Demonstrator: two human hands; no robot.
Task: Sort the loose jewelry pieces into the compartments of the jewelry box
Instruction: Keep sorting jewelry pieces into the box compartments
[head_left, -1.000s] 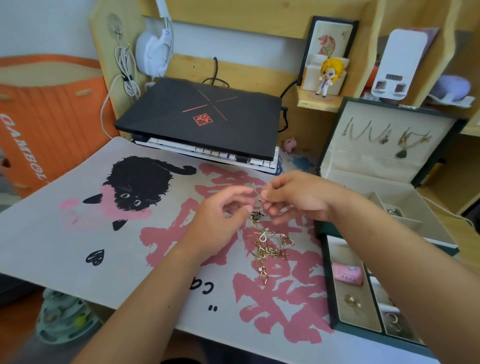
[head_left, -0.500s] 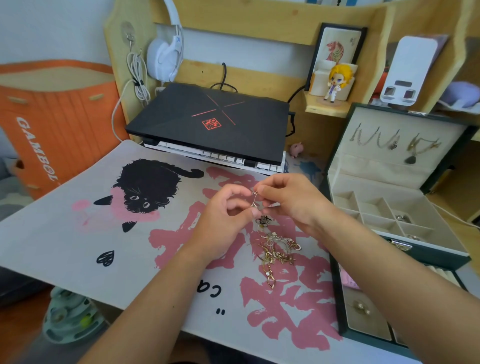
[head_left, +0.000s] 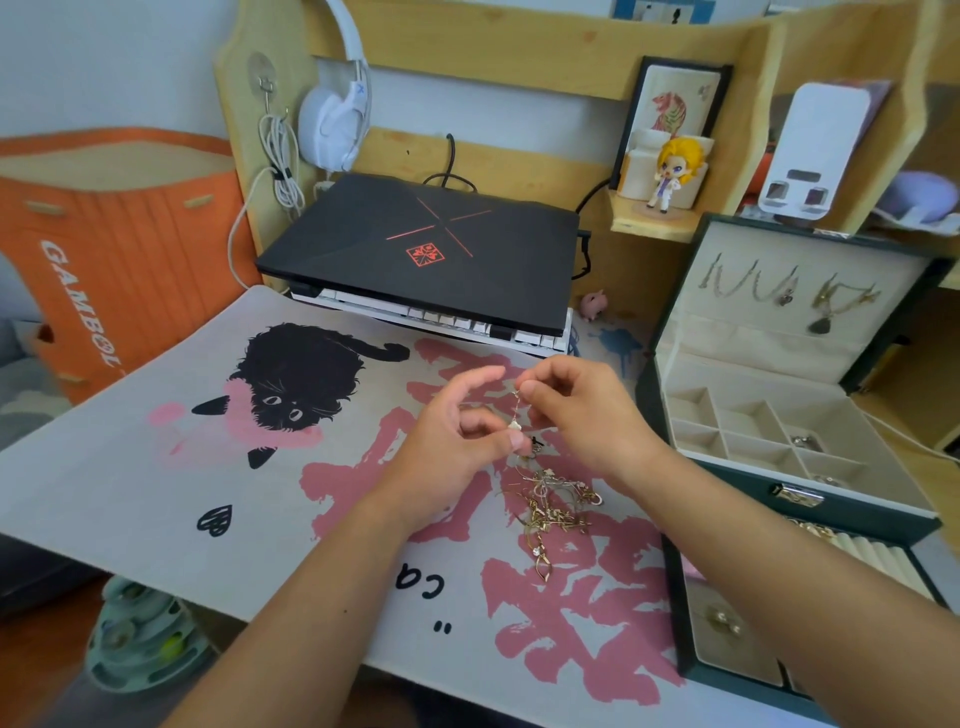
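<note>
Gold-toned bits are piled in a spiky little tangle (head_left: 553, 506) on the printed desk mat (head_left: 156, 483), closest to the camera, thin wire hooks and small teardrop shapes all knotted together. Just above that heap both hands are busy with one earring (head_left: 515, 413): the right hand (head_left: 587, 415) pinches the top of its fine wire between thumb and forefinger, so it hangs straight down, and the left hand (head_left: 457, 441) has its fingers curled in, thumb tip touching the pale little charm at the bottom. Off to the right sits the jewelry box (head_left: 852, 514), dark green outside, soft cream lining inside, lid up. Its upper tray is split into small square compartments, a couple holding something shiny, too small to make out. Chains hang in the lid. Further back a matte black laptop (head_left: 426, 249) rests on a white keyboard against the pale wooden shelf unit (head_left: 519, 47).
</note>
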